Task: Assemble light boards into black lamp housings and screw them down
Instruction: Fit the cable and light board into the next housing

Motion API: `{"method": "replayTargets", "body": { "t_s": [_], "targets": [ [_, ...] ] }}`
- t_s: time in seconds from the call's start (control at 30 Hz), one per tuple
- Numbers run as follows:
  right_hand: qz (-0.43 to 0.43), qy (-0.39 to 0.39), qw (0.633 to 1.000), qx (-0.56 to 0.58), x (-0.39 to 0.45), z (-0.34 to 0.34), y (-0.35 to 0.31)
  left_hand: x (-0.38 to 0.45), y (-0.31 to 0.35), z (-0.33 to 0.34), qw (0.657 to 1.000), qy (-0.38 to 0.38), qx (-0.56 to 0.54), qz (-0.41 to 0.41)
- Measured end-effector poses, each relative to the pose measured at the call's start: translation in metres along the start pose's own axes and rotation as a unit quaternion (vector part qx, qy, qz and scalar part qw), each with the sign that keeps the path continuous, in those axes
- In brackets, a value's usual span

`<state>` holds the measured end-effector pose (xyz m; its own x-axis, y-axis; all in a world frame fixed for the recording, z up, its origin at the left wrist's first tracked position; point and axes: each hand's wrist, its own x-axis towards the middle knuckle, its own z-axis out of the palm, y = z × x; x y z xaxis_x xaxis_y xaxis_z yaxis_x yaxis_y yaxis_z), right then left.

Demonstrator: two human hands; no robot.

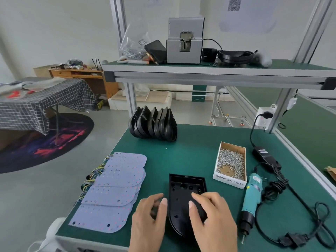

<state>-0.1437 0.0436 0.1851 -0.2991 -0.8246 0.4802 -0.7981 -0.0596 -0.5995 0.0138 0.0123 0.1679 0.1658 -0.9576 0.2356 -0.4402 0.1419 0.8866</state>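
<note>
Your bench (190, 157) has a green mat, with a shelf (200, 70) on a metal frame above its far edge. On the shelf: a grey machine (184, 46), a bag of small metal parts (133, 46), a black case tilted against the machine, and a black band to the right.

A fanned stack of light boards (116, 190) lies at the bench's left edge, pale and round-cornered, with coloured wires trailing off their left side. A row of black lamp housings (153, 125) stands on edge at the far left of the mat.

One housing (183, 193) lies flat in front of you, open side up, straight end away from you, rounded end toward you. Your right hand (212, 220) rests on its right side, fingers curled over the right wall and into the cavity. Your left hand (147, 220) sits just beside its left wall, fingers loosely bent, tips at the edge; you cannot tell whether they grip it.

Right of the housing a teal electric screwdriver (251, 199) lies on the mat, bit toward you, its black cord (283, 202) looping to a power brick (264, 155) and a wall socket (264, 118). A white box of screws (231, 164) sits between housing and brick, just beyond the screwdriver.
</note>
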Motion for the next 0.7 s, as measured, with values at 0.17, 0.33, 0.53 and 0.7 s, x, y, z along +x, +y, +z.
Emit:
{"method": "replayTargets", "body": {
  "t_s": [0.17,0.33,0.53,0.7],
  "targets": [
    [-0.064,-0.156,0.984,0.059,0.049,0.04,-0.04,-0.005,-0.012,-0.024,0.978,0.114,0.08,0.157],
    [-0.115,-0.291,0.95,0.008,0.099,0.1,-0.08,-0.004,-0.035,-0.06,0.946,0.132,0.264,0.133],
    [-0.183,-0.411,0.89,-0.072,0.132,0.16,-0.106,0.007,-0.06,-0.086,0.934,0.054,0.346,0.065],
    [-0.219,-0.45,0.851,-0.159,0.134,0.196,-0.107,0.015,-0.069,-0.085,0.918,0.037,0.388,0.069]
  ]
}}
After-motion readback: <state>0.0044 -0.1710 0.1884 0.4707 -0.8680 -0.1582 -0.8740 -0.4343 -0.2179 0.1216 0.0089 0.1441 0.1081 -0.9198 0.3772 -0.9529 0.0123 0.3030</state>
